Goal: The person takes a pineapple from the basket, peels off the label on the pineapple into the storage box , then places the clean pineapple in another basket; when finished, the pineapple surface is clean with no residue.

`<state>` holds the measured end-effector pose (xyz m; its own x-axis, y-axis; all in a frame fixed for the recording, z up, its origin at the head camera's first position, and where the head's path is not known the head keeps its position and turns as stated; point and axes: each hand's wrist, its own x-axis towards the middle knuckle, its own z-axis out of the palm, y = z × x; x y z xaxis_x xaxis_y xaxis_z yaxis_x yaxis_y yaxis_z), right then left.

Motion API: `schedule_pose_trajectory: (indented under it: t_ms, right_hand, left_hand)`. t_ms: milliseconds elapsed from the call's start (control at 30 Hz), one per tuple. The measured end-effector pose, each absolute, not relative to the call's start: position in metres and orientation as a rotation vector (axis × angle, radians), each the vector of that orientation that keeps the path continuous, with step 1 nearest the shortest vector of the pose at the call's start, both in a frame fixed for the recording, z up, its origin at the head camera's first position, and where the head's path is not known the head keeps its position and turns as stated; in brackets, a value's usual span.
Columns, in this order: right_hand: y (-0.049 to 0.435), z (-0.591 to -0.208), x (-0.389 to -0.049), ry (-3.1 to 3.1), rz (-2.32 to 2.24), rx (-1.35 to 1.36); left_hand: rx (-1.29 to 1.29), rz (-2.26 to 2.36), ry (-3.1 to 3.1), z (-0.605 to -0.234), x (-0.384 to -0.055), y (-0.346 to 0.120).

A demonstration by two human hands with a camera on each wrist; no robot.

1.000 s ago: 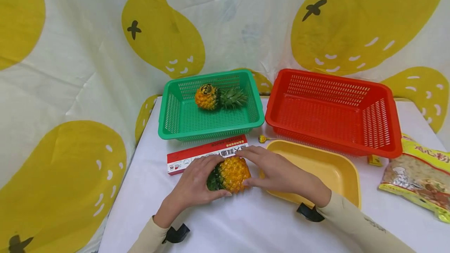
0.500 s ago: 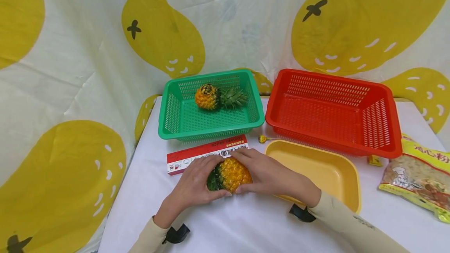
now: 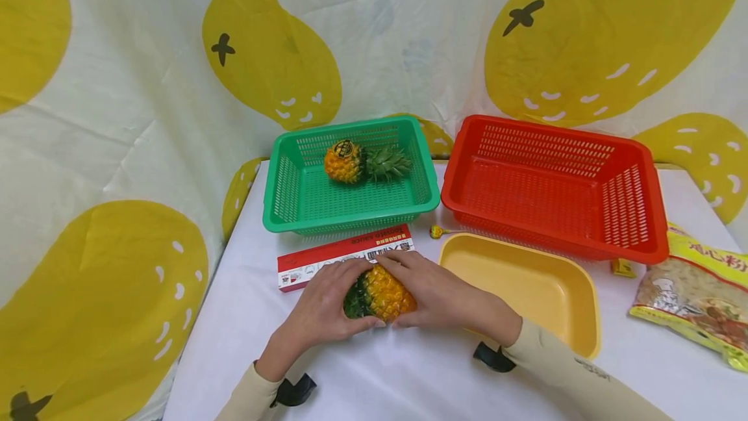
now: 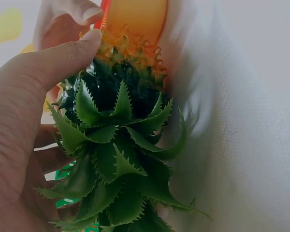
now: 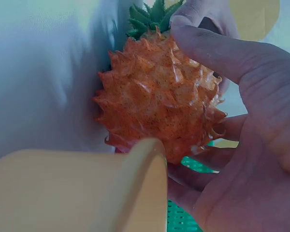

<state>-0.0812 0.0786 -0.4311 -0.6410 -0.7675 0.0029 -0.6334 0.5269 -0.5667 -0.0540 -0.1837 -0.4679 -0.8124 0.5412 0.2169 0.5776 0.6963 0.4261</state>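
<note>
A small pineapple [image 3: 388, 294] lies on its side on the white cloth, orange body to the right and green crown to the left. My left hand [image 3: 328, 297] curls round its crown end; spiky leaves show below the thumb in the left wrist view. From the other side my right hand [image 3: 435, 288] grips the orange body [image 5: 159, 92], thumb on the near side and fingers behind. Just beyond the hands lies a red and white tomato sauce carton [image 3: 345, 253], partly covered by them. Another pineapple [image 3: 345, 162] lies in the green basket [image 3: 274, 190].
The red basket [image 3: 526, 190] stands at the back right. A yellow tray [image 3: 543, 284] sits close to my right forearm. A lollipop [image 3: 436, 231] lies between baskets and tray. At the far right are a pasta bag [image 3: 695, 297] and a small yellow packet [image 3: 624, 268].
My right hand has moved left and closed in on the pineapple's body, covering more of it. The left hand has stayed where it was.
</note>
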Motion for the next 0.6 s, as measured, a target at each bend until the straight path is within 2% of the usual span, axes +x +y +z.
schedule_pose_trajectory:
  t_ms: [600]
  right_hand:
    - [0.0717,-0.4387,-0.0812,2.484,-0.831,-1.128]
  left_hand:
    - [-0.948,-0.738,-2.82,-0.4677,-0.0547,-0.1851]
